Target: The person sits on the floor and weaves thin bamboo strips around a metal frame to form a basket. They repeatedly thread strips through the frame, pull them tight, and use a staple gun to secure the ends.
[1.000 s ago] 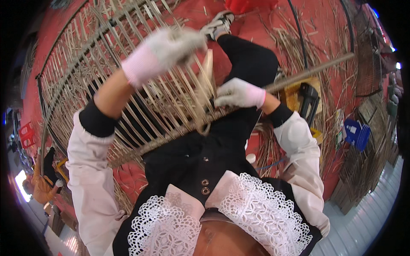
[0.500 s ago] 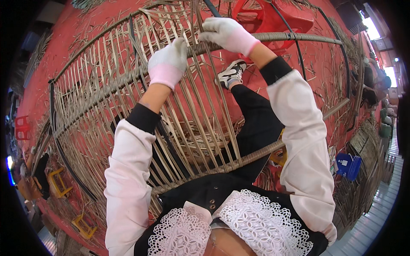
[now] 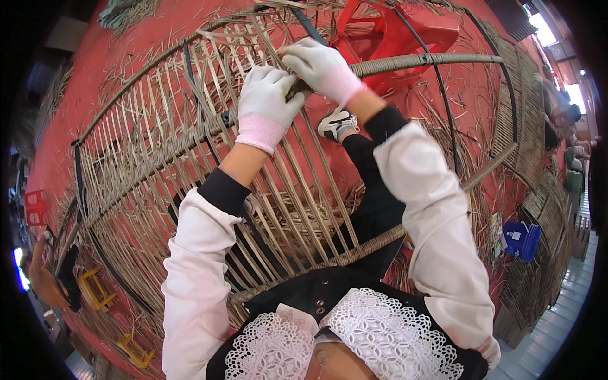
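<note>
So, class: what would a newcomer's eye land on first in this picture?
The large woven cane frame fills the middle, propped over the person's lap. Near its upper rim, the white-gloved left hand and right hand meet on the wrapped rod. Behind lie the red floor and a red plastic stool.

We are in a wicker-weaving workshop: a large half-woven cane frame (image 3: 190, 158) fills the space, loose cane strips (image 3: 443, 126) litter the red floor (image 3: 126, 69), finished woven panels (image 3: 532, 133) lean at the right, and a red plastic stool (image 3: 399, 38) stands nearby.
</note>
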Action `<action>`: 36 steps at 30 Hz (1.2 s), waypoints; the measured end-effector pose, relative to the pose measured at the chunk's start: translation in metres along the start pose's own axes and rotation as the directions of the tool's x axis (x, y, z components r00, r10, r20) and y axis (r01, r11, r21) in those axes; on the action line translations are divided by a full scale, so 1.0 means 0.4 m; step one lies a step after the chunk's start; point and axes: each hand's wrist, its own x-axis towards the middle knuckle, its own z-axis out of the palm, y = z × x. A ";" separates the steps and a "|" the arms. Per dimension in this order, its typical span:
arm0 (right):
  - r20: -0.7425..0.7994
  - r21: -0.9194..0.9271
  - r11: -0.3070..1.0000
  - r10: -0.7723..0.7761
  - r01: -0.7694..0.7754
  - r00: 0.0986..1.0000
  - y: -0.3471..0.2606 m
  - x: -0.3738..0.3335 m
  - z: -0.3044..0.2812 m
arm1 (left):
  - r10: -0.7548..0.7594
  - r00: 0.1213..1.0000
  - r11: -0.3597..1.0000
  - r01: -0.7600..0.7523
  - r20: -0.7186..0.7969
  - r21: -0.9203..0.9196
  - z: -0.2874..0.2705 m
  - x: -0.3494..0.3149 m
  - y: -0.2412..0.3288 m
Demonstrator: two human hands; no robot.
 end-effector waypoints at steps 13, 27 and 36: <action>-0.003 0.197 0.941 0.282 -0.276 0.959 0.068 -0.213 0.160 | -0.097 0.965 0.947 0.165 0.244 -0.275 -0.022 0.024 -0.001; -0.340 0.143 0.986 0.129 -0.084 0.932 -0.177 -0.412 -0.203 | 0.046 0.969 0.976 0.007 0.241 -0.217 0.004 0.005 0.001; -0.694 -0.271 -0.413 0.710 -0.870 -0.120 0.060 -1.333 -0.458 | -0.080 0.928 0.965 0.163 0.364 -0.205 0.041 0.057 -0.072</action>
